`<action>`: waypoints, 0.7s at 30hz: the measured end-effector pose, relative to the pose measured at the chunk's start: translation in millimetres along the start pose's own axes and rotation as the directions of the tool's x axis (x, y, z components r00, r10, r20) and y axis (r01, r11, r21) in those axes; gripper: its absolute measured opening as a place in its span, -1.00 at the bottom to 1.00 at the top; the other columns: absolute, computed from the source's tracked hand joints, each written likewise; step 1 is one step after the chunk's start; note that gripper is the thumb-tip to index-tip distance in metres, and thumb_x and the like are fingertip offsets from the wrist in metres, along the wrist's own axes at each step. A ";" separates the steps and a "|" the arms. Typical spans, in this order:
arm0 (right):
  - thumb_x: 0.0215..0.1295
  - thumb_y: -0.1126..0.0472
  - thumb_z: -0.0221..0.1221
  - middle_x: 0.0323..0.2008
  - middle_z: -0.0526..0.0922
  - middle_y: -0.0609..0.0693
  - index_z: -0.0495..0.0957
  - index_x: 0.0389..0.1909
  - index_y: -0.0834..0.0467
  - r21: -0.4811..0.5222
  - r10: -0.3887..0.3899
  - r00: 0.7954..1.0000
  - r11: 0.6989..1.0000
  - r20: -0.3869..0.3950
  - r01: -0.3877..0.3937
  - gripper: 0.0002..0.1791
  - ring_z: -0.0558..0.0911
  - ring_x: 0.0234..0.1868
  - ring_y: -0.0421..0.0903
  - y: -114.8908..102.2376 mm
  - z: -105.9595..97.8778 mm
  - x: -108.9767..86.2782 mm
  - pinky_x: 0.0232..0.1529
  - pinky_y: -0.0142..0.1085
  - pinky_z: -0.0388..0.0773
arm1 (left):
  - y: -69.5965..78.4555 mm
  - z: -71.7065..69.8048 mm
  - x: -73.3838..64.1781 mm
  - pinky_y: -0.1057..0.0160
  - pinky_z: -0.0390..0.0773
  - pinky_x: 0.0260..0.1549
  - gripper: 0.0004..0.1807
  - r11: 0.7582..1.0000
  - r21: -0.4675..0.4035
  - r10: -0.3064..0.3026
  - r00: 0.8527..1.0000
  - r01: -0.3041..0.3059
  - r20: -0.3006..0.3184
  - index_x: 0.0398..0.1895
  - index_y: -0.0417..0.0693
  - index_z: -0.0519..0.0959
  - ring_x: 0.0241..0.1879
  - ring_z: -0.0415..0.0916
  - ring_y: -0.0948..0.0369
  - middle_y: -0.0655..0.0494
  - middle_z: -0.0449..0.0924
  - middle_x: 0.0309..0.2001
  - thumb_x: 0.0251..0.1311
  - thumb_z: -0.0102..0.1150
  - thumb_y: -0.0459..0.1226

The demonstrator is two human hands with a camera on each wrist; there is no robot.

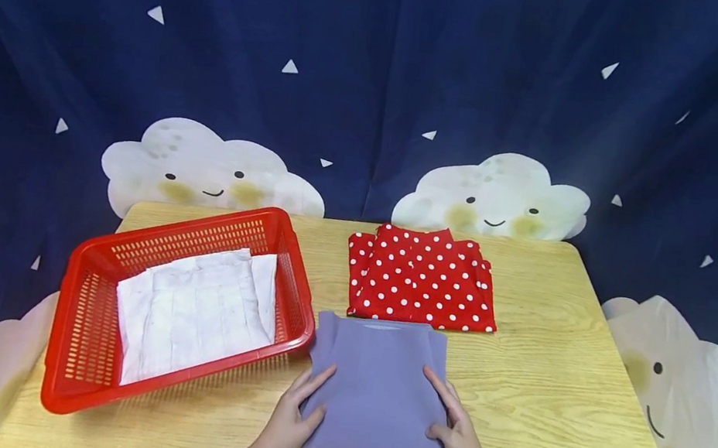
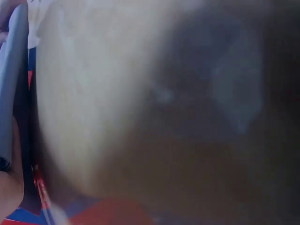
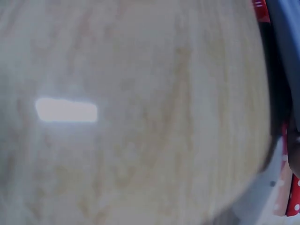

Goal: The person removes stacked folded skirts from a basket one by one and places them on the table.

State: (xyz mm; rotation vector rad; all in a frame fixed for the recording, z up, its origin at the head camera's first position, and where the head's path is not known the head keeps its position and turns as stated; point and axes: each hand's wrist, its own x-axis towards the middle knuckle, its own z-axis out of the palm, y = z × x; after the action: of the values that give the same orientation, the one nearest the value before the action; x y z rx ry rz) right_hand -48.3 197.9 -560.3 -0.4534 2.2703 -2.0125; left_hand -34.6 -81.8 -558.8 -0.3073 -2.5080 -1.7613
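Note:
A folded lavender garment (image 1: 380, 400) lies on the table, its neckline at the far side. My left hand (image 1: 295, 411) rests at its left edge, with straight fingers and the thumb over the cloth. At the right edge my right hand (image 1: 460, 432) touches it the same way, forefinger stretched forward and thumb apart. In the left wrist view, part of the left hand (image 2: 10, 187) shows beside the cloth's layered edge (image 2: 9, 93). The right wrist view catches the garment (image 3: 287, 42) and a bit of the right hand (image 3: 294, 154) at its border.
Just beyond the garment lies a folded red polka-dot cloth (image 1: 420, 281). A red plastic basket (image 1: 69, 319) stands at the left, close to the garment's corner, with folded white cloth (image 1: 197, 308) inside. Behind the wooden table (image 1: 555, 412) hangs a dark blue curtain (image 1: 384, 63) with clouds.

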 end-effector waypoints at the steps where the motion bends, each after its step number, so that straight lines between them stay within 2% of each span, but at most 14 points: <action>1: -0.43 0.65 0.03 0.31 0.14 0.20 0.19 0.29 0.32 -0.002 0.003 1.000 1.000 0.000 -0.003 -0.02 0.07 0.27 -0.40 1.2 0.6 -0.7 0.11 -0.63 0.03 | -0.9 0.0 -1.0 0.22 0.26 0.16 -0.32 1.000 -0.008 -0.008 1.000 0.008 0.001 0.19 0.02 0.43 0.20 0.25 -0.01 -0.11 0.30 0.23 -0.11 0.14 -0.56; 5: -0.42 0.66 0.02 0.30 0.11 0.24 0.18 0.31 0.27 -0.015 0.033 0.999 0.999 -0.004 -0.033 0.00 0.12 0.25 -0.41 4.4 2.1 -1.8 0.06 -0.63 0.10 | -3.2 -0.1 -2.8 0.27 0.29 0.13 -0.33 0.999 -0.029 -0.033 0.999 0.033 -0.004 0.19 -0.05 0.43 0.18 0.26 -0.02 -0.14 0.31 0.22 -0.11 0.17 -0.55; 9: -0.41 0.65 0.04 0.30 0.12 0.22 0.18 0.32 0.23 -0.037 0.076 0.997 0.996 -0.013 -0.076 0.01 0.13 0.23 -0.40 5.7 3.0 -1.1 0.05 -0.62 0.10 | -3.7 -0.9 -2.6 0.10 0.29 0.14 -0.33 0.996 -0.031 -0.085 0.996 0.084 -0.019 0.17 -0.09 0.44 0.20 0.23 -0.05 -0.20 0.30 0.20 -0.15 0.19 -0.55; 14: -0.41 0.61 0.09 0.30 0.16 0.15 0.20 0.33 0.15 -0.106 0.144 0.989 0.983 -0.035 -0.147 0.02 0.16 0.21 -0.33 4.9 3.6 1.0 0.04 -0.59 0.13 | -7.0 -2.0 -0.5 -0.13 0.23 0.11 -0.33 0.987 0.011 -0.158 0.987 0.159 -0.029 0.16 -0.10 0.46 0.21 0.19 -0.15 -0.33 0.29 0.18 -0.19 0.19 -0.54; 16: -0.41 0.58 0.12 0.28 0.20 0.12 0.21 0.33 0.11 -0.160 0.177 0.983 0.970 -0.051 -0.184 0.03 0.19 0.20 -0.25 3.2 3.4 2.4 0.03 -0.53 0.17 | -8.7 -2.1 0.7 -0.18 0.23 0.09 -0.34 0.985 0.026 -0.172 0.985 0.173 -0.029 0.14 -0.12 0.46 0.20 0.19 -0.20 -0.38 0.29 0.17 -0.20 0.19 -0.53; 21: -0.41 0.53 0.16 0.25 0.24 0.15 0.20 0.34 0.08 -0.271 0.274 0.961 0.923 -0.036 -0.273 0.04 0.25 0.17 0.03 -5.5 1.9 8.1 0.06 -0.18 0.26 | -9.3 -2.6 2.4 -0.22 0.25 0.05 -0.34 0.979 0.052 -0.195 0.981 0.196 -0.019 0.14 -0.15 0.46 0.17 0.20 -0.28 -0.44 0.28 0.14 -0.21 0.19 -0.50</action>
State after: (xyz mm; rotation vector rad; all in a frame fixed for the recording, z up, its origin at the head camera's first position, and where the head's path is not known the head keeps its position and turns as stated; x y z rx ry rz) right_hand -54.6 193.4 -554.0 -0.1403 2.4599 -1.5754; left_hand -39.0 -87.0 -566.1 -0.0461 -2.6509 -1.7483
